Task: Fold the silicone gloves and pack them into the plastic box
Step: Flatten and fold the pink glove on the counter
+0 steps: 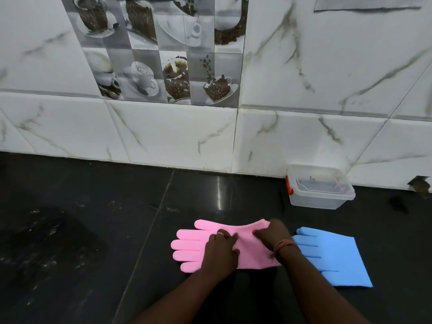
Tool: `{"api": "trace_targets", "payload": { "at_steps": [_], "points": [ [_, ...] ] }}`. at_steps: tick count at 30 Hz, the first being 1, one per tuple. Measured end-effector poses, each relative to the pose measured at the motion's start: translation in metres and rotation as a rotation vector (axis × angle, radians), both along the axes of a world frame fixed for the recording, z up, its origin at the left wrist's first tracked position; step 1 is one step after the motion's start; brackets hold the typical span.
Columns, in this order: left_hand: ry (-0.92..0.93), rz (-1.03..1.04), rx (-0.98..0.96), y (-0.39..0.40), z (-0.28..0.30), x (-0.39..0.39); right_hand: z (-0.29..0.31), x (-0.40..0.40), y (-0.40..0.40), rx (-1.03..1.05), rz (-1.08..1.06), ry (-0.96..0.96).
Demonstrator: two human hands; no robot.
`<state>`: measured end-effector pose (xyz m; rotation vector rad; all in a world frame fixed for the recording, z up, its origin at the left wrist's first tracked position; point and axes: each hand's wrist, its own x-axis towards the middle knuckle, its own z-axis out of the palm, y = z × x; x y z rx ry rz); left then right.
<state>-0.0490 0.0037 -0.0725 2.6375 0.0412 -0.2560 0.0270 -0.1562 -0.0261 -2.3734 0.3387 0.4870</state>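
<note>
1. The pink glove (247, 251) lies flat on the black counter (93, 230), near the front edge, with its finger end pointing left and its cuff to the right.
2. My left hand (221, 247) rests on the palm area of the pink glove; its fingers (228, 237) are curled down and pinch the material at the glove's middle. The glove's fingers extend out past my knuckles to the left.
3. My right hand (272, 235) covers the cuff end; its fingers are bent onto the material facing the left hand, gripping the glove. The cuff's far corner shows beyond my fingertips.
4. The blue glove (336, 258) lies flat just right of the pink glove, finger end pointing left, partly under my right wrist.
5. The plastic box (320, 190) stands at the back edge of the counter against the tiled wall (163, 132), behind the blue glove and well apart from both hands. Its clear lid is on; a red latch shows at its left end.
</note>
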Motion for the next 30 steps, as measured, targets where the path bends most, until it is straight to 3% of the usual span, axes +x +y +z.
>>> {"api": "trace_targets", "payload": {
  "at_steps": [2, 4, 6, 7, 9, 11, 14, 18, 20, 23, 27, 30],
  "points": [
    [0.049, 0.251, -0.195, -0.008, 0.023, 0.005, 0.02, 0.001, 0.012, 0.115, 0.027, -0.042],
    [0.047, 0.66, -0.567, -0.002, 0.044, 0.003, 0.036, -0.002, 0.035, 0.183, 0.037, -0.1],
    [0.281, 0.744, -1.111, 0.018, 0.056, 0.013, 0.043, -0.01, 0.065, 0.183, 0.104, -0.163],
    [0.322, 0.747, -1.252, 0.033, 0.061, 0.015, 0.041, -0.018, 0.08, 0.186, 0.152, -0.179],
    [0.233, 0.845, -1.224, 0.063, 0.065, 0.013, 0.027, -0.039, 0.108, 0.181, 0.258, -0.162],
    [0.131, 0.932, -0.987, 0.076, 0.061, 0.015, 0.005, -0.062, 0.126, 0.179, 0.33, -0.093],
    [0.028, 0.887, -0.679, 0.081, 0.05, 0.004, -0.019, -0.078, 0.132, 0.069, 0.379, -0.111],
    [0.131, 0.844, -0.215, 0.083, 0.039, -0.01, -0.019, -0.07, 0.125, 0.038, 0.33, -0.2],
    [0.242, 0.829, -0.223, 0.081, 0.04, -0.013, -0.021, -0.07, 0.123, 0.011, 0.233, -0.206],
    [0.266, 0.84, -0.358, 0.091, 0.034, -0.015, -0.023, -0.075, 0.128, -0.041, 0.194, -0.138],
    [0.306, 0.803, -0.857, 0.116, 0.037, -0.017, -0.022, -0.073, 0.133, 0.003, 0.157, -0.14],
    [0.219, 0.701, -0.84, 0.121, 0.039, -0.018, -0.021, -0.073, 0.132, 0.074, 0.091, -0.121]
  ]
}}
